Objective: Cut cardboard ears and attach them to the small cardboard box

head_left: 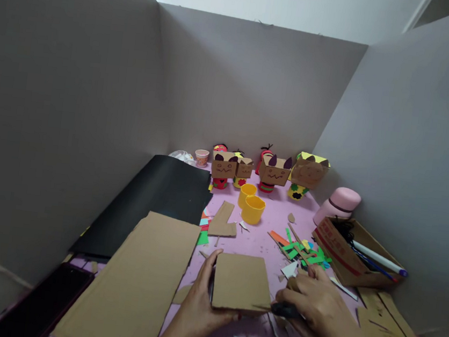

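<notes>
My left hand (199, 307) wraps around the left side and underside of a small brown cardboard box (242, 281), whose flat square face is turned up toward me. In my right hand (312, 303) is a black-handled tool (285, 309) with a thin pointed metal tip. That tip lies over the box's lower right edge; whether it cuts in, I cannot tell. My right fingers hide most of the tool's handle. Paper scraps (289, 269) lie just beyond my right hand, and a large cardboard sheet (134, 282) is left of my left hand.
Several cardboard-headed cup figures (275, 171) stand at the back. Two yellow rings (253, 209) sit before them. On the right are a pink flask (337, 206) and an open box of pens (354, 256). Black sheets (152, 198) and a phone (37, 298) lie left.
</notes>
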Motion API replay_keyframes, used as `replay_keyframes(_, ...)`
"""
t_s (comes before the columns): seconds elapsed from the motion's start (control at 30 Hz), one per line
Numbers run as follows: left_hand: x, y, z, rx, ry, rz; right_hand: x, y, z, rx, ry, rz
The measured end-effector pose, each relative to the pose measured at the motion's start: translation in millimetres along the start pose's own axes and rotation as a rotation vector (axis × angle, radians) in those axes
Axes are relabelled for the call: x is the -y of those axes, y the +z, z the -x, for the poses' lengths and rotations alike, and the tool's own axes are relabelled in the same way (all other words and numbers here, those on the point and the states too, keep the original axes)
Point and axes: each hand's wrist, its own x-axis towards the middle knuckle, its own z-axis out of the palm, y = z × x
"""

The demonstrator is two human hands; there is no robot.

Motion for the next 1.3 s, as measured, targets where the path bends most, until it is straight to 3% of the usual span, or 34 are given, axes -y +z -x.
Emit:
replay_keyframes(0.47, 3.7, -0.6, 0.5, 0.001, -0.021, -0.037, -1.7, -1.6, 3.0, 0.074, 0.031, 0.026)
replay_keyframes(0.93, 3.7, -1.8, -0.8, 0.025, -0.027, 0.002, -1.5, -3.4, 6.0, 0.041, 0.083, 0.007)
replay_keyframes(1.3, 8.6, -3.6, -1.4, 0.037, -0.026, -0.018, -3.1, -6.5, 6.4, 0.042, 0.039, 0.070)
